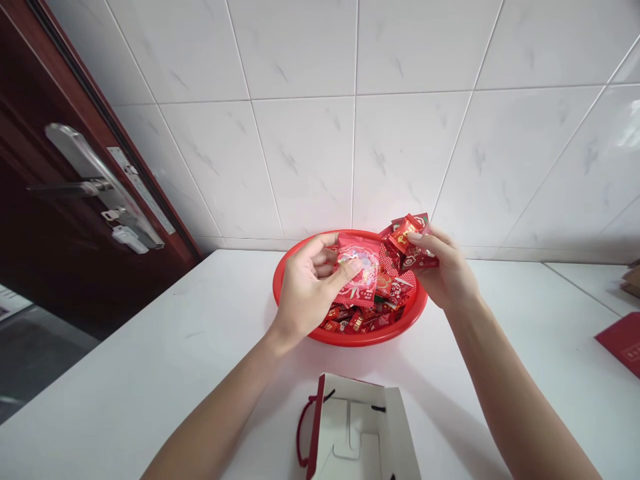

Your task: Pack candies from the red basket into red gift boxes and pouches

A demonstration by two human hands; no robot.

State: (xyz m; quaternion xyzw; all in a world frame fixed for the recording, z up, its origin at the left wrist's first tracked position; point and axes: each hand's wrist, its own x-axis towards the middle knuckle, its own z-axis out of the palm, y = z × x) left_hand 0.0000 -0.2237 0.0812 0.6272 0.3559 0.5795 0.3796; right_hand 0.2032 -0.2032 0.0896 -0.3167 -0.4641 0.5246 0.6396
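Observation:
Over a red plastic basket (350, 339), my left hand (310, 280) grips a pink-red candy packet (358, 270) between thumb and fingers. My right hand (447, 267), above the basket's right rim, is closed on several red candy packets (420, 259), with a small wrapped candy (404, 233) under the thumb. Many red wrapped candies (363, 321) lie inside the basket. Closer to me stands an open-topped gift box (357, 417), white inside and red outside, with a dark red cord handle (300, 433) on its left. No contents show in the visible part of the box.
A white countertop (150, 347) runs beneath everything, against a white tiled wall (300, 147). At left is a dark red door (30, 220) with a metal handle and keys. A red card or packet (623, 341) lies at the far right, by a brown object (633, 280) cut off by the edge.

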